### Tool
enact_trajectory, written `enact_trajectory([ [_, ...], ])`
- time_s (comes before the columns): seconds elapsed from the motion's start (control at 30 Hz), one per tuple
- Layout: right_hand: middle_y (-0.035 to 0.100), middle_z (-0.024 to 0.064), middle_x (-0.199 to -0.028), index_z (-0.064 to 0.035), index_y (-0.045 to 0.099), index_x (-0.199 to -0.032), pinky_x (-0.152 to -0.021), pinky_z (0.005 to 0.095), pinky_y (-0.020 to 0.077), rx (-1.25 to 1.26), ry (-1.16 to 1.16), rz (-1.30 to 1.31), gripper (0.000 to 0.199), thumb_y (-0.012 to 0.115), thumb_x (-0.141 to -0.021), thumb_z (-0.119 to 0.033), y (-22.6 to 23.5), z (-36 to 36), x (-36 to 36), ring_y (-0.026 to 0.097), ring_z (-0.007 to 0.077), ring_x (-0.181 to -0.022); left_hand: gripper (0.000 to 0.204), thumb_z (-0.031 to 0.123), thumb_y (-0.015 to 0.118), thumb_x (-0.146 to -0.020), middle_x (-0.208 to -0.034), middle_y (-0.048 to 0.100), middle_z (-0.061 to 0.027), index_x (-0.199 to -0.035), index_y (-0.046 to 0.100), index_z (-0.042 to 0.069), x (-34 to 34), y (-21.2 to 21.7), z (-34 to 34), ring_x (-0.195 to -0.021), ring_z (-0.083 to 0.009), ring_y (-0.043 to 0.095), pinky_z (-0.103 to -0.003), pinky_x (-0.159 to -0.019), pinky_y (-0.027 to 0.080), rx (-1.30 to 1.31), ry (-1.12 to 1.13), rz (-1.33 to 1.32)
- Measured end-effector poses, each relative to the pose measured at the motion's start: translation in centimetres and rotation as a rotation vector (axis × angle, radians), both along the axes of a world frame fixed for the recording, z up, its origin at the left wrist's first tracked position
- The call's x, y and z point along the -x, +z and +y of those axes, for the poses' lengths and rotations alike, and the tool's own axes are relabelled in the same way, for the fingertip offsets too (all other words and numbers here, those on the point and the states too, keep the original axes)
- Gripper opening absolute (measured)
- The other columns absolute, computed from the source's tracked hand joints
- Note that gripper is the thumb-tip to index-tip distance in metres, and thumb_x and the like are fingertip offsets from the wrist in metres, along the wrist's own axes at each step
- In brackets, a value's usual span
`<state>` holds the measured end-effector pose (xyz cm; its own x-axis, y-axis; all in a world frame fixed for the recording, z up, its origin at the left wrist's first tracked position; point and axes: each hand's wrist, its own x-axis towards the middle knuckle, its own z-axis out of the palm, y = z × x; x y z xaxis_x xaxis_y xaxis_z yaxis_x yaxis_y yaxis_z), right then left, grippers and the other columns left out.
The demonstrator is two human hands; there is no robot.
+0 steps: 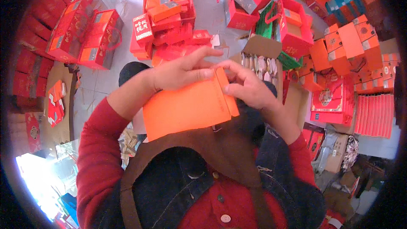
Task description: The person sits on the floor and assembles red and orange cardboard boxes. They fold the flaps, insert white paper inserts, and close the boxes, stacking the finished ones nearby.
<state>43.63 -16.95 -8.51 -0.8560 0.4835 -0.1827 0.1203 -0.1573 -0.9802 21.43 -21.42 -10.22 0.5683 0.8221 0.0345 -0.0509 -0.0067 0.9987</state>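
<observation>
I see an orange box (186, 110) in front of the person's belly, just past the brown apron (229, 148); its underside is hidden, so I can't tell what it rests on; the right hand (250, 85) grasps its right end, with the thumb on the flap and some fingertips out of sight; the left hand (184, 72) lies over the far edge, its thumb on the box and one finger sticking out past it; its other fingers are partly hidden, so I can't tell if it grips.

The floor (129, 6) is pale and shiny, with thin bits like straw on it; ahead is a red basket (191, 6) full of orange boxes, its top cut off; to the left are red bags (99, 38) with orange boxes inside; to the right are a carton (265, 44) of small pale things, too blurry to name, and a pile of orange boxes (349, 44); the green things (265, 23) are half covered; low on the left, bright light (32, 178) washes things out.
</observation>
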Motion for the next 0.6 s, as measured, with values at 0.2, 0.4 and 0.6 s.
enact_trajectory([
  [0.2, 0.058, 0.0096, -0.111, -0.0031, 0.041, -0.125, -0.086, 0.0277, 0.0447, 0.156, -0.144, -0.124, 0.044, 0.053, -0.083, -0.003, -0.7, -2.9, -1.3, 0.056, 0.0131, -0.098, 0.110, 0.046, 0.081, -0.057, -0.135, 0.038, -0.0231, -0.137, 0.022, 0.000, -0.9, 2.6, -5.9, -0.124, -0.0342, 0.041, -0.038, -0.101, 0.035, -0.225, 0.124, 0.606],
  [0.4, 0.057, 0.0067, -0.112, -0.0019, 0.042, -0.129, -0.086, 0.0259, 0.0447, 0.071, -0.118, -0.069, 0.046, 0.052, -0.085, -0.003, -2.2, -3.6, -0.2, 0.055, 0.0104, -0.097, 0.110, 0.046, 0.080, -0.055, -0.119, 0.049, -0.0258, -0.136, 0.024, -0.004, -0.7, 0.8, -6.1, -0.110, -0.0389, 0.050, -0.041, -0.094, 0.040, -0.463, 0.194, 0.610],
  [0.6, 0.065, 0.0107, -0.103, -0.0058, 0.051, -0.126, -0.078, 0.0273, 0.0481, -0.243, -0.397, -0.070, 0.042, 0.057, -0.087, -0.018, -3.6, -5.2, 1.2, 0.058, 0.0087, -0.091, 0.112, 0.042, 0.081, -0.055, -0.123, 0.046, -0.0256, -0.138, 0.021, -0.004, -1.0, 0.3, -6.0, -0.112, -0.0388, 0.049, -0.040, -0.095, 0.039, -0.410, 0.235, 0.636],
])
